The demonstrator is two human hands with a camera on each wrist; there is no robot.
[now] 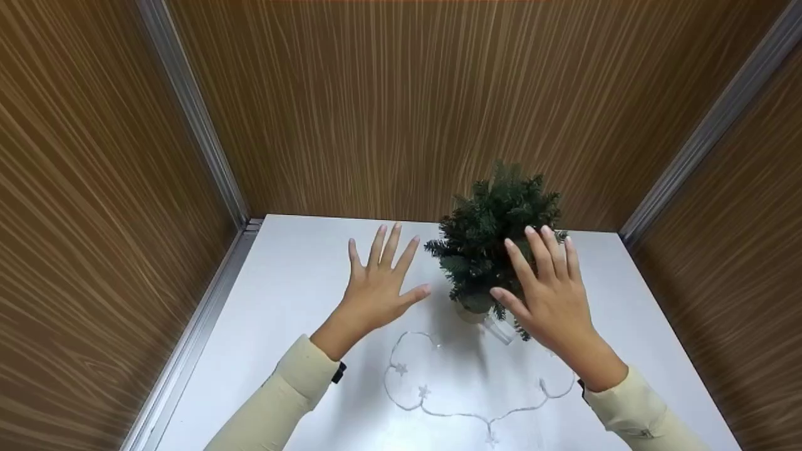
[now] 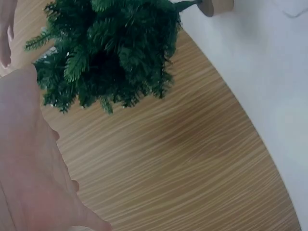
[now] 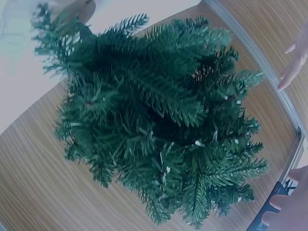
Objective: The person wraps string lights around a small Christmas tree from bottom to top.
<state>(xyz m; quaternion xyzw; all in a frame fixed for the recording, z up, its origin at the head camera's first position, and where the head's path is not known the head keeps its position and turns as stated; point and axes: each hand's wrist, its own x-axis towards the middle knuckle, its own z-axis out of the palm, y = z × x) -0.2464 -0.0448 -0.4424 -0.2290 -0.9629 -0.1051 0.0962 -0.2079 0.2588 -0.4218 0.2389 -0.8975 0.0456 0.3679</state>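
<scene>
A small artificial Christmas tree point(image 1: 482, 232) with dark green branches stands on the white table, right of the middle; its round base point(image 1: 470, 313) shows below the branches. My left hand point(image 1: 376, 288) is raised to the left of the tree, fingers spread, holding nothing. In front of the tree's right side hovers my right hand point(image 1: 551, 300), its fingers straight and apart and overlapping the branches in the head view. The right wrist view is filled by the tree point(image 3: 159, 120). On the table in front lies a pale string of star lights point(image 1: 454, 414), partly hidden by the right forearm.
A clear, strip-like object point(image 1: 499, 330) lies by the tree's base. Wood-grain panels point(image 1: 376, 113) enclose the white table point(image 1: 301, 275) at the back and both sides, with metal corner posts point(image 1: 194, 113).
</scene>
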